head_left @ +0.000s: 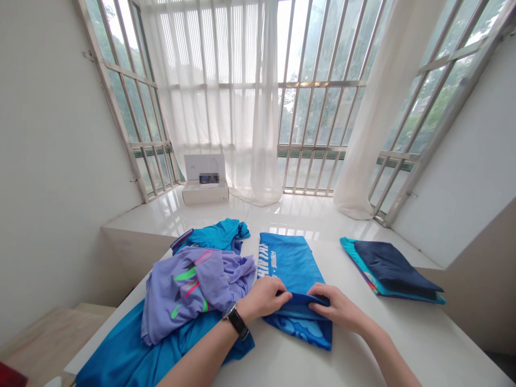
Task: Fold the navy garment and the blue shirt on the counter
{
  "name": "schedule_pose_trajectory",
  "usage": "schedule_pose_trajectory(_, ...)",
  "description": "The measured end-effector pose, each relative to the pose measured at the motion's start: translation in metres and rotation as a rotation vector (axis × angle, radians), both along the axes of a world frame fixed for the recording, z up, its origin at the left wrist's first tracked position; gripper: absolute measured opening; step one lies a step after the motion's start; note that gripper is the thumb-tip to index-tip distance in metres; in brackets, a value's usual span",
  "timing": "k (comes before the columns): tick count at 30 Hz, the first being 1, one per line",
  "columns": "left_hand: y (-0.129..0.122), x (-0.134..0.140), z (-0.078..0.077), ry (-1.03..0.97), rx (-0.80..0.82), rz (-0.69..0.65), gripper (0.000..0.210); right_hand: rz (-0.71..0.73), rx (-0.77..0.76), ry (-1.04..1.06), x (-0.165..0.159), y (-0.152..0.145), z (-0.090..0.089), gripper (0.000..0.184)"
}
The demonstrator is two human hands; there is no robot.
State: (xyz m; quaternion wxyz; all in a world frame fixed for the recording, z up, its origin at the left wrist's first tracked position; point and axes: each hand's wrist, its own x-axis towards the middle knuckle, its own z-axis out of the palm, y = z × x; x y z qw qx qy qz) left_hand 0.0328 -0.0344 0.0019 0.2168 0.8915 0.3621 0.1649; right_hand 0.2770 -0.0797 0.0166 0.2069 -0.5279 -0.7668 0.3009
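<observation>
A blue shirt [291, 258] with white lettering lies folded into a long strip on the white table in front of me. My left hand [266, 297] pinches a raised fold across its lower half, at the left side. On the right side of that same fold, my right hand [332, 305] grips the cloth between thumb and fingers. Below the fold, the shirt's near end shows a lighter blue swirl pattern. Just left of my left hand sits a crumpled purple shirt [193, 290] with green and pink marks.
Loose teal-blue clothing [161, 349] lies under the purple shirt, with another teal garment [220, 234] behind it. A folded stack of navy and turquoise clothes [393, 269] rests at the right. An open white box [205, 193] stands on the windowsill beside white curtains [258, 177].
</observation>
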Motion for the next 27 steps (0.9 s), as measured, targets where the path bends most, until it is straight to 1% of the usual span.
schedule_pose_trajectory(2, 0.001, -0.003, 0.001, -0.013, -0.007, -0.033, 0.029, -0.014, 0.004, 0.004, 0.0, 0.001, -0.002, 0.022)
schedule_pose_trajectory(5, 0.0, -0.009, 0.007, -0.058, -0.009, -0.063, 0.019, -0.036, 0.002, 0.026, 0.001, 0.003, -0.006, 0.026)
schedule_pose_trajectory(7, -0.003, -0.012, 0.013, -0.077, 0.01, -0.073, 0.026, -0.05, -0.003, 0.037, 0.001, 0.005, -0.008, 0.03)
schedule_pose_trajectory(9, -0.007, -0.014, 0.019, -0.093, 0.06, -0.108, 0.032, -0.06, -0.007, 0.044, 0.002, 0.006, -0.009, 0.032)
schedule_pose_trajectory(10, -0.009, -0.014, 0.022, -0.104, 0.096, -0.134, 0.031, -0.064, -0.008, 0.048, 0.002, 0.007, -0.01, 0.033)
schedule_pose_trajectory(12, -0.014, -0.012, 0.025, -0.124, 0.175, -0.198, 0.021, -0.066, -0.008, 0.055, 0.002, 0.007, -0.009, 0.035)
schedule_pose_trajectory(14, -0.019, -0.009, 0.025, -0.122, 0.252, -0.263, 0.012, -0.062, -0.005, 0.058, 0.002, 0.007, -0.008, 0.036)
schedule_pose_trajectory(16, -0.022, -0.006, 0.022, -0.078, 0.321, -0.299, 0.016, -0.061, 0.0, 0.055, 0.002, 0.005, -0.008, 0.036)
schedule_pose_trajectory(19, -0.022, -0.004, 0.016, 0.038, 0.388, -0.279, 0.013, -0.06, 0.009, 0.043, 0.003, 0.004, -0.007, 0.035)
schedule_pose_trajectory(21, -0.021, -0.004, 0.015, 0.1, 0.388, -0.259, 0.013, -0.055, 0.012, 0.039, 0.003, 0.004, -0.007, 0.034)
schedule_pose_trajectory(27, -0.02, -0.002, 0.015, 0.21, 0.333, -0.256, 0.017, -0.047, 0.023, 0.045, 0.004, 0.004, -0.007, 0.032)
